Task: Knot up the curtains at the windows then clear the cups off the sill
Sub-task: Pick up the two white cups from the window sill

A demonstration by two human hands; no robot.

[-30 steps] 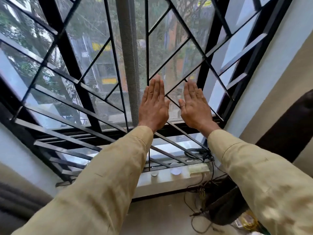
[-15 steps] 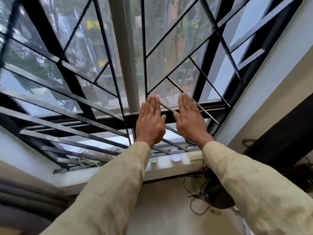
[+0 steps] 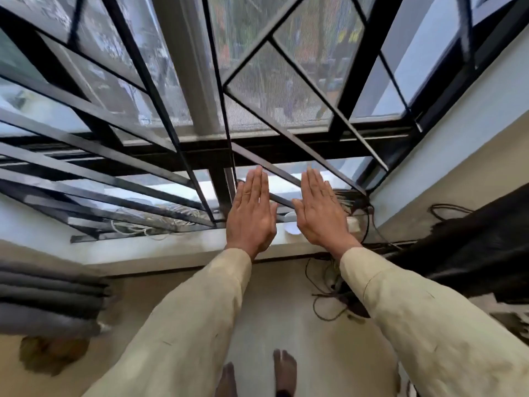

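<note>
My left hand (image 3: pixel 252 213) and my right hand (image 3: pixel 320 213) are stretched out side by side in front of the window, fingers straight and flat, holding nothing. They hover over the white sill (image 3: pixel 183 247). A small white cup (image 3: pixel 292 229) shows on the sill in the gap between the hands, partly hidden by them. A grey curtain (image 3: pixel 48 302) hangs bunched at the left edge. A dark curtain (image 3: pixel 472 253) hangs at the right edge.
Black metal grille bars (image 3: pixel 160 179) cross the whole window behind the hands. Loose cables (image 3: pixel 329 285) hang from the sill's right end down the wall. A coil of cord (image 3: pixel 148 224) lies behind the bars on the left. My bare feet (image 3: pixel 283 371) stand on the floor below.
The view has tilted downward, so both flat hands now sit lower, over the sill instead of the glass. The floor, my feet and both curtains have come into view.
</note>
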